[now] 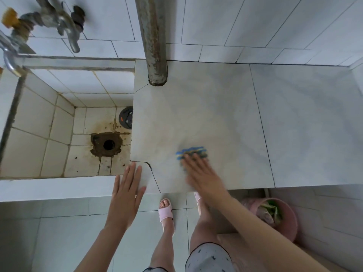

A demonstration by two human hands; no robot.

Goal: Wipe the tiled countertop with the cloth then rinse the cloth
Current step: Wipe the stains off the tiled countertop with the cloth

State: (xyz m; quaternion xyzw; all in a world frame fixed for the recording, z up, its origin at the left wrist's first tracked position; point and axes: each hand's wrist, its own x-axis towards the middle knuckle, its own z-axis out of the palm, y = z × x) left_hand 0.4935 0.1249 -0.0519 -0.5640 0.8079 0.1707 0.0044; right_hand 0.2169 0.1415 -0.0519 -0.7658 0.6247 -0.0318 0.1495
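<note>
The soft cloth with blue and yellow wavy stripes [193,152] lies bunched on the smooth pale grey tiled countertop [225,114], near its front edge. The right hand [202,173] is flat on the cloth, with straight fingers pressing down on it. This hand looks blurry. The left hand [125,191] is well apart from it, open with its fingers spread, flat at the front corner of the countertop beside the sink. It holds nothing.

The big tiles have thin dark lines between them, and there is a crack near the left corner. A rough, rusty grey metal pipe [154,40] goes down into the countertop at the back. To the left is a deep square sink of small white tiles [39,118], with brown stains around its round dark drain hole [108,144]. A dull metal tap [64,22] hangs above it. The walls are white tile too. Down on the pale tiled floor [68,242] are a pink slipper [166,212] and a round pink plastic bucket [279,214].
</note>
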